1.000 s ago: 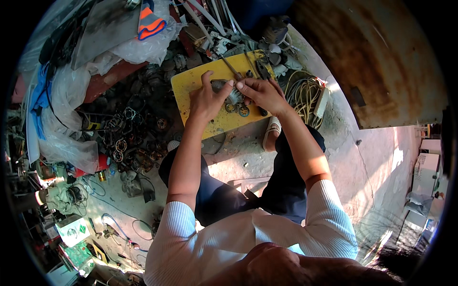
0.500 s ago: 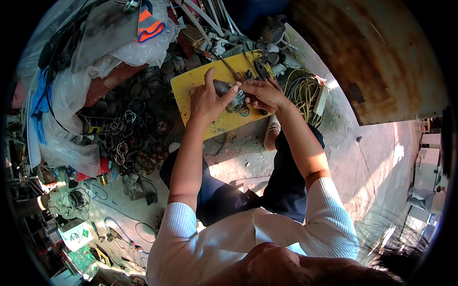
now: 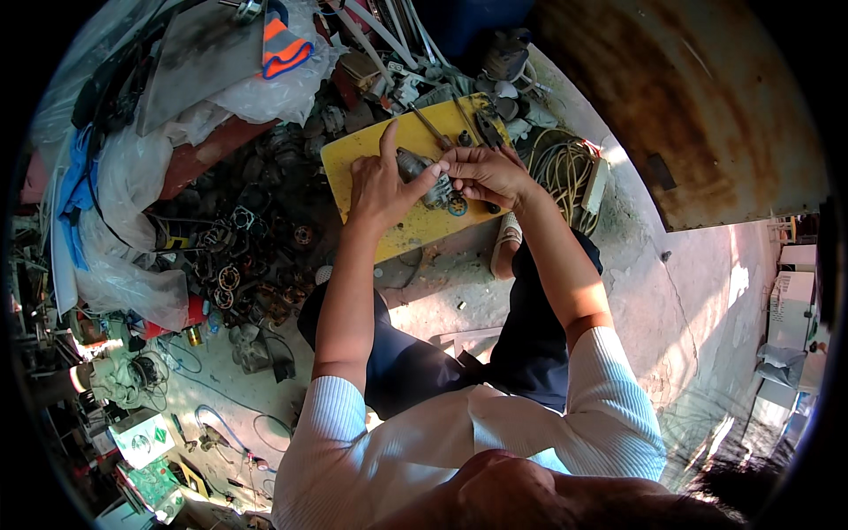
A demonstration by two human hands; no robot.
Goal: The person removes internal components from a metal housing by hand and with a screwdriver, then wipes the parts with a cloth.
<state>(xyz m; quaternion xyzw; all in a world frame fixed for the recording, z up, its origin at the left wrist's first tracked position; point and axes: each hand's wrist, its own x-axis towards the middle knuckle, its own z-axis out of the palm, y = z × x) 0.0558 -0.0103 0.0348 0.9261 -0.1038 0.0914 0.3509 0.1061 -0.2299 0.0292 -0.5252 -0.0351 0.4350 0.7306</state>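
Observation:
A yellow board (image 3: 358, 155) lies on the ground in front of me. On it sits a small grey metal motor part (image 3: 417, 168). My left hand (image 3: 380, 181) presses against that part from the left, thumb touching it, index finger stretched up. My right hand (image 3: 484, 172) pinches the same part from the right. A blue-and-yellow ring (image 3: 457, 207) lies just below the part on the board. Hand tools, among them a screwdriver (image 3: 430, 125) and pliers (image 3: 488, 128), rest along the board's far edge.
A heap of dark metal scrap and rings (image 3: 256, 238) lies left of the board. Plastic sheeting (image 3: 124, 185) covers the far left. A coiled cable (image 3: 565, 168) sits right of the board. A rusty curved metal wall (image 3: 689, 97) stands at the right. My sandalled foot (image 3: 505, 243) is below the board.
Both hands stay on the small metal part. My left index finger has lifted and points up, and the right fingers have shifted slightly on the part.

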